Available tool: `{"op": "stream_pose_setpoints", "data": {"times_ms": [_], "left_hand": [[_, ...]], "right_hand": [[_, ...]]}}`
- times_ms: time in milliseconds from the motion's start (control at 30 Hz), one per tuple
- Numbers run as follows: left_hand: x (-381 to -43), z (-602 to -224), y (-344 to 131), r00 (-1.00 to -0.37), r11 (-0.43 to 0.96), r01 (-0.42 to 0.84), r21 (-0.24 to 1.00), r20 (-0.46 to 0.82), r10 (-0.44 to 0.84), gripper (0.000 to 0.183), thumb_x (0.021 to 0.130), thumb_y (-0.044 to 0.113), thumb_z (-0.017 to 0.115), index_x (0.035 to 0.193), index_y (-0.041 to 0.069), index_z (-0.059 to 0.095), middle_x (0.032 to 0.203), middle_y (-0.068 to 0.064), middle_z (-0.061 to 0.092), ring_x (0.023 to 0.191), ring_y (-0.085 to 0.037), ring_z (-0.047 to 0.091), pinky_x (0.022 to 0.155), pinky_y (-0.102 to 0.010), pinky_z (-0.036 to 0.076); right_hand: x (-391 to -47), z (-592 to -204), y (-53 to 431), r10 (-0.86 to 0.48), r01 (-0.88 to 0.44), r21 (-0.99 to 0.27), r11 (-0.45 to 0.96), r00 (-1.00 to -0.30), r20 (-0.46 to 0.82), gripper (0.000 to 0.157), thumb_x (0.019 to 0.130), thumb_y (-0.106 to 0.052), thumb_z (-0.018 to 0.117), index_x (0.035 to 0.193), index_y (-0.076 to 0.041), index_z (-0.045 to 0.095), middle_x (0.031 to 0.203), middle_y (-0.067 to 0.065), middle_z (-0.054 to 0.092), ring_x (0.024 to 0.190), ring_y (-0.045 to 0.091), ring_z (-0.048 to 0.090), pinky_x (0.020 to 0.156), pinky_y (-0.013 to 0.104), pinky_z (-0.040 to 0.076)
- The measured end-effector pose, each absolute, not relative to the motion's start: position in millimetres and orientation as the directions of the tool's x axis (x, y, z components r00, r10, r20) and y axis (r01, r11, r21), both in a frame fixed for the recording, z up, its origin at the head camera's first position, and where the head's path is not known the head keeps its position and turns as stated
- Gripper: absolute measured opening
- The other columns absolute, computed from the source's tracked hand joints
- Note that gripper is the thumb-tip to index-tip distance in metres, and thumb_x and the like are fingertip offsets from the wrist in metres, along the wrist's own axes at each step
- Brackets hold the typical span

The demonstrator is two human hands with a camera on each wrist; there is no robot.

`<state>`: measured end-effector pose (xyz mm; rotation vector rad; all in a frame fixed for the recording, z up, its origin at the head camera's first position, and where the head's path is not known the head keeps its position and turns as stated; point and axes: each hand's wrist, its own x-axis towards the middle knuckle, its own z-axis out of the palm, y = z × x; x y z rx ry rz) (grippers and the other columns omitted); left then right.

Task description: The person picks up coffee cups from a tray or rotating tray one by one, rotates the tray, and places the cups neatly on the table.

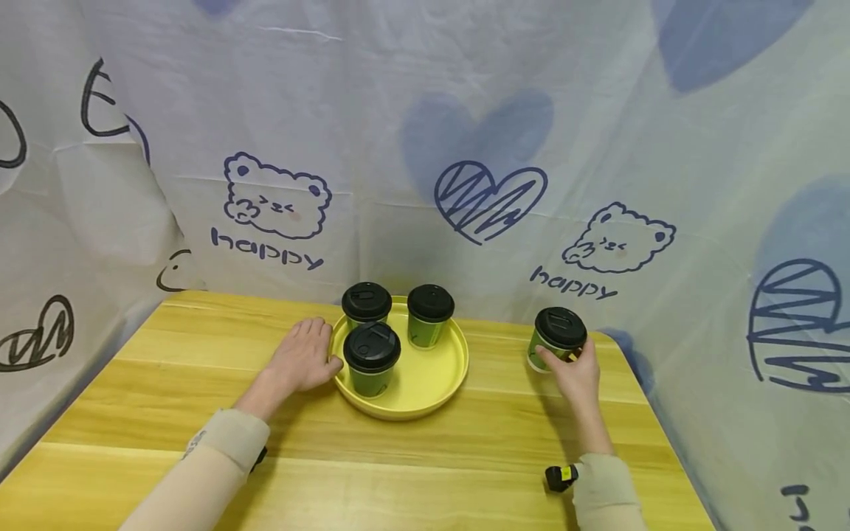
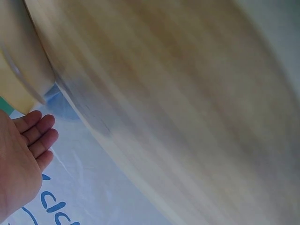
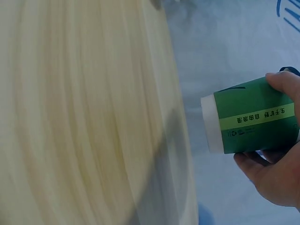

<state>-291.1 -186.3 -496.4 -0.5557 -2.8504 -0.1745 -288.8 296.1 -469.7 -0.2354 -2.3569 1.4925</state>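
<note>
My right hand (image 1: 579, 372) grips a green paper cup (image 1: 546, 352) with a black lid (image 1: 561, 328), at the right of the table. In the right wrist view, the cup (image 3: 255, 117) shows a light green band with writing, and its white base stands apart from the tabletop. Three more lidded cups stand upright on a round yellow tray (image 1: 434, 376): a front cup (image 1: 372, 358), a back left cup (image 1: 367, 302) and a back right cup (image 1: 428, 317). Extended fingers of my left hand (image 1: 302, 358) lie beside the tray's left rim, with the thumb at the rim.
The wooden table (image 1: 412, 472) ends at a white cloth backdrop (image 1: 385, 147) printed with hearts and bears. Its right edge lies just past my right hand. A small black device (image 1: 561, 478) is on my right wrist.
</note>
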Motion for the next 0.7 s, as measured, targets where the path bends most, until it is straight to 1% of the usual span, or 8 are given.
{"op": "stream_pose_setpoints", "data": {"times_ms": [133, 400, 567, 700], "left_hand": [[-291, -498, -187, -0.901, 0.920, 0.384, 0.076, 0.248, 0.356, 0.054, 0.090, 0.037, 0.054, 0.117, -0.010, 0.053, 0.112, -0.023, 0.052, 0.111, -0.042, 0.050, 0.111, -0.055, 0.039], [-291, -496, -187, -0.904, 0.922, 0.379, 0.074, 0.241, 0.352, 0.056, 0.090, 0.036, 0.055, 0.118, -0.012, 0.053, 0.113, -0.024, 0.051, 0.112, -0.043, 0.049, 0.111, -0.057, 0.038], [-290, -495, -186, -0.902, 0.922, 0.382, 0.072, 0.248, 0.354, 0.054, 0.089, 0.035, 0.057, 0.116, -0.011, 0.053, 0.109, -0.023, 0.050, 0.108, -0.042, 0.049, 0.109, -0.056, 0.040], [-289, -496, -186, -0.896, 0.919, 0.388, 0.074, 0.262, 0.358, 0.051, 0.088, 0.035, 0.056, 0.113, -0.010, 0.053, 0.106, -0.022, 0.050, 0.104, -0.040, 0.049, 0.105, -0.056, 0.042]], "right_hand": [[-291, -473, 306, 0.317, -0.030, -0.884, 0.466, -0.927, 0.198, 0.084, 0.089, -0.019, 0.080, 0.153, 0.005, 0.032, 0.149, 0.030, 0.044, 0.141, 0.048, 0.043, 0.115, 0.058, 0.040], [-301, -476, 324, 0.347, -0.012, -0.864, 0.503, -0.913, 0.215, 0.085, 0.089, -0.023, 0.080, 0.153, 0.006, 0.033, 0.149, 0.032, 0.044, 0.140, 0.050, 0.043, 0.116, 0.058, 0.039], [-304, -477, 333, 0.369, 0.005, -0.853, 0.523, -0.903, 0.220, 0.084, 0.088, -0.023, 0.080, 0.150, 0.010, 0.033, 0.147, 0.034, 0.044, 0.140, 0.051, 0.043, 0.117, 0.059, 0.037], [-308, -480, 340, 0.379, 0.015, -0.852, 0.523, -0.900, 0.217, 0.085, 0.089, -0.024, 0.080, 0.152, 0.008, 0.033, 0.149, 0.033, 0.044, 0.140, 0.050, 0.043, 0.117, 0.058, 0.038]]}}
